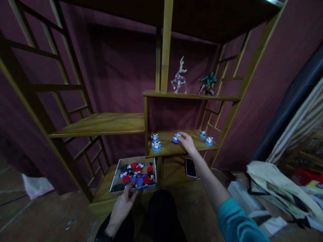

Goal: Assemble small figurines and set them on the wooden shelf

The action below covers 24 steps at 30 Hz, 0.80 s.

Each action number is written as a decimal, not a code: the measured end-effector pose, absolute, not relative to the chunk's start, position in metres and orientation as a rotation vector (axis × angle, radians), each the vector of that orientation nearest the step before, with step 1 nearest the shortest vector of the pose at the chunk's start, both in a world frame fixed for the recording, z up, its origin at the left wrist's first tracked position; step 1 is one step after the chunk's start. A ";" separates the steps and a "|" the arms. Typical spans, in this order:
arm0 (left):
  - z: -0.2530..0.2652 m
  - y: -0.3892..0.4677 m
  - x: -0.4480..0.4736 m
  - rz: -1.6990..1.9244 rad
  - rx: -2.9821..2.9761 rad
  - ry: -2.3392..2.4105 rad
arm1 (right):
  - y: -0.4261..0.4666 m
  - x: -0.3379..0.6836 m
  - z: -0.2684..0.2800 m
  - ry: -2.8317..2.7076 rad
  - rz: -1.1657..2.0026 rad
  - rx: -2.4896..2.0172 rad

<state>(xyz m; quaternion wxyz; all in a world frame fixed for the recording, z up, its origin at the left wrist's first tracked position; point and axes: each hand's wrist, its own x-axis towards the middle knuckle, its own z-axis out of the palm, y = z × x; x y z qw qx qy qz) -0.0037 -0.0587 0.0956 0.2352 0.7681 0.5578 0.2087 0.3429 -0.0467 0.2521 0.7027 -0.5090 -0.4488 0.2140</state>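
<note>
"Where's the purple-based figurine [175, 138]?"
"Pinched in the right hand [186, 142], at mid-shelf [165, 142]; uneven release could topple it."
"Left hand [124, 199]?"
"Fingers over the box [115, 176]; can't tell if holding."

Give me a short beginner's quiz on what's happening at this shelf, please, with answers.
1. Which hand holds the small purple figurine with white on it: the left hand or the right hand?
2. True or false: the flat black-screened phone lies to the right of the shallow, open box with pale walls.
3. How many small figurines on round blue bases stand on the yellow-brown wooden shelf around the purple one?

Key:
1. The right hand.
2. True.
3. Four: two at the shelf's left end, two at its right.
</note>
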 end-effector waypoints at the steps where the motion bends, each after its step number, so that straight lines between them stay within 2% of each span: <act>1: 0.093 -0.057 -0.003 0.562 2.101 1.511 | -0.036 0.345 0.251 -1.006 0.457 -1.158; 12: 0.091 -0.053 -0.003 0.465 2.114 1.451 | 0.026 0.328 0.239 -1.246 0.201 -1.619; 24: 0.080 -0.045 -0.008 0.467 2.120 1.423 | 0.031 0.336 0.228 -1.334 0.247 -1.571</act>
